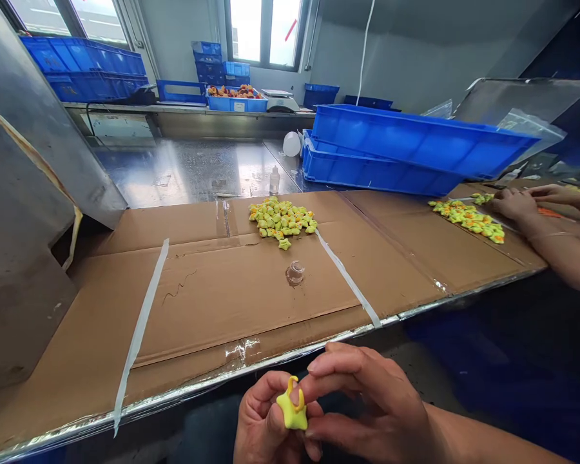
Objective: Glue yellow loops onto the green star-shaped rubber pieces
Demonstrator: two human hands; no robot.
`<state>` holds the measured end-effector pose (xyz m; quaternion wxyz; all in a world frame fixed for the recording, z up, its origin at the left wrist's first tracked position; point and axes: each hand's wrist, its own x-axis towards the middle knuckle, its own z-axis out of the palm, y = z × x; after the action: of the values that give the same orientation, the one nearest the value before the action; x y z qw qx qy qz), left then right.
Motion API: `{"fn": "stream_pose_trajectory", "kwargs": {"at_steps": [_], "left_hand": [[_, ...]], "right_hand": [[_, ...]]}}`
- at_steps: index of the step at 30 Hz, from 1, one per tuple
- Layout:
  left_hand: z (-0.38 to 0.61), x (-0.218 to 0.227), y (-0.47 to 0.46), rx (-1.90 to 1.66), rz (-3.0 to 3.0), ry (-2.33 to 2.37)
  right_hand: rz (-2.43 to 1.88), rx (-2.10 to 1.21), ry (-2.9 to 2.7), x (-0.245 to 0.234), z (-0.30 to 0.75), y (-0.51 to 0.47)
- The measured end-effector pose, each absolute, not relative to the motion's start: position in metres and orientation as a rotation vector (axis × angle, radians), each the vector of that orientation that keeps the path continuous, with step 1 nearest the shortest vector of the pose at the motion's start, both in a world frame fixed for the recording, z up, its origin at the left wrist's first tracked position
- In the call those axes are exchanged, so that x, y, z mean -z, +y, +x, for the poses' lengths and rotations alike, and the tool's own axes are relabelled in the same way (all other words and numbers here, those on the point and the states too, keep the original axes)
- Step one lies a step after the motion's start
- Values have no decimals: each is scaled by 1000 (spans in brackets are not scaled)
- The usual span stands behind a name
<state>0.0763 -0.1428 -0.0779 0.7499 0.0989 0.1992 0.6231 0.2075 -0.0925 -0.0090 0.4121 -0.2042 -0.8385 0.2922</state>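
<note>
My left hand (265, 422) grips a small yellow-green star-shaped piece (292, 417) between thumb and fingers, just in front of the table's edge. A thin yellow curved strip (290, 386) sits on the star, its ends bending upward like a hook. My right hand (367, 399) reaches in from the right, index fingertip against the strip and thumb at the star's side. On the cardboard lies a pile of similar yellow-green stars (280, 219), some with orange spots. Nearer me stands a small clear cup (294, 273), with dark wet-looking marks around its base.
White tape strips (142, 328) mark the cardboard (212, 303). Behind the pile stands a small clear bottle (274, 180). Blue crates (381, 171) are stacked at right. A co-worker's hands (517, 206) are beside another star pile (468, 219). A metal panel (19, 270) rises at left.
</note>
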Motion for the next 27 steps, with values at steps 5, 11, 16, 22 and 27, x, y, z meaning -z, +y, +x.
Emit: {"fn": "stream_pose_trajectory", "kwargs": {"at_steps": [5,11,16,22,27], "left_hand": [[76,79,-144,-1375,224,479],[74,71,-141,-1555,274,610],[78,67,-145,-1822,391,905],[87,68,-151,-2054,742,1054],[69,80,-151,-2042,1192,1025]], "right_hand": [[-551,-747,-2128,13,212,-91],[-447,-917,-2012,32,213,-86],[-575,-937,-1875,37,215,-92],[-534,-666,-2046,28,211,-98],[-576,-576,-2112,26,211,-101]]}}
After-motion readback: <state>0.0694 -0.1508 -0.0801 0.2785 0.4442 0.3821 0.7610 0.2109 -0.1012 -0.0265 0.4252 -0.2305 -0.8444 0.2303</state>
